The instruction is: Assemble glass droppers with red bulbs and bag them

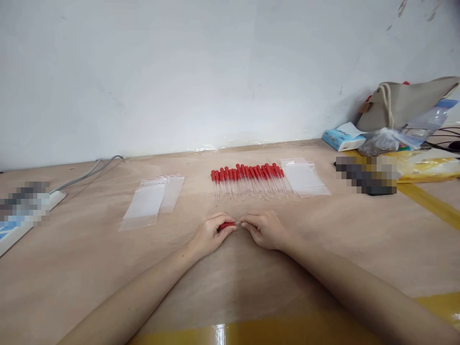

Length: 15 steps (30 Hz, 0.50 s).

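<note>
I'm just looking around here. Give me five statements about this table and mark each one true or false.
1. The left hand holds a red piece. True.
2. The red-topped tubes have their red ends toward the person. False: those ends point toward the wall.
3. Clear bags lie to the left of the tubes. True.
4. The blue box is left of the tubes. False: it is to their right.
5. The right hand's fingertips are close to the left hand's. True.

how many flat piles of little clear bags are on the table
2: the left pile lies left of the red-topped sticks, and the right pile sits at their right end.
</note>
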Available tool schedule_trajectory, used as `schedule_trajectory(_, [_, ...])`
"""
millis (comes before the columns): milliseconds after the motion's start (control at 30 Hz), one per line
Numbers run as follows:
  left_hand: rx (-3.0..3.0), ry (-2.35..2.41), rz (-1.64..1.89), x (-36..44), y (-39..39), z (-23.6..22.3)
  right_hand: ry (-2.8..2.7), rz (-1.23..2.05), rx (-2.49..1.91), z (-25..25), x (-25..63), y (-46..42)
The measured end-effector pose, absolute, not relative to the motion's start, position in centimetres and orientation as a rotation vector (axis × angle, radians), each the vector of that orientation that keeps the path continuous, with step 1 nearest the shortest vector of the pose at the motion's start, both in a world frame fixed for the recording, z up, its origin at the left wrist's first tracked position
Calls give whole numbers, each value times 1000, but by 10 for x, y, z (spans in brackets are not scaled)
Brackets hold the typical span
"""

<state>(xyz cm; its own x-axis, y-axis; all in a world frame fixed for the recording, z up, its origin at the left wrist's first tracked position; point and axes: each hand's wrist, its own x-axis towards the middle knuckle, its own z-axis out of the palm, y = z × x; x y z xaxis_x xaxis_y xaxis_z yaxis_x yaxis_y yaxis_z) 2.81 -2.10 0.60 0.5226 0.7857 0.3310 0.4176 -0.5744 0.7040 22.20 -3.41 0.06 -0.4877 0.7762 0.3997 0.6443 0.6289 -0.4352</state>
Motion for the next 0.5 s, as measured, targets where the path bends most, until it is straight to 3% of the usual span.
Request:
schedule_trajectory(300, [1094,1009,1353,40,-5,8,-1962,756,-1053,-1,211,-26])
schedule_trajectory(400, [888,1089,1317,26,4,15,-1929,727,-1070,-4,218,-28])
schedule_trajectory(500, [1062,1221,1181,11,24,23,-1944,713,-1119,-4,221,-29])
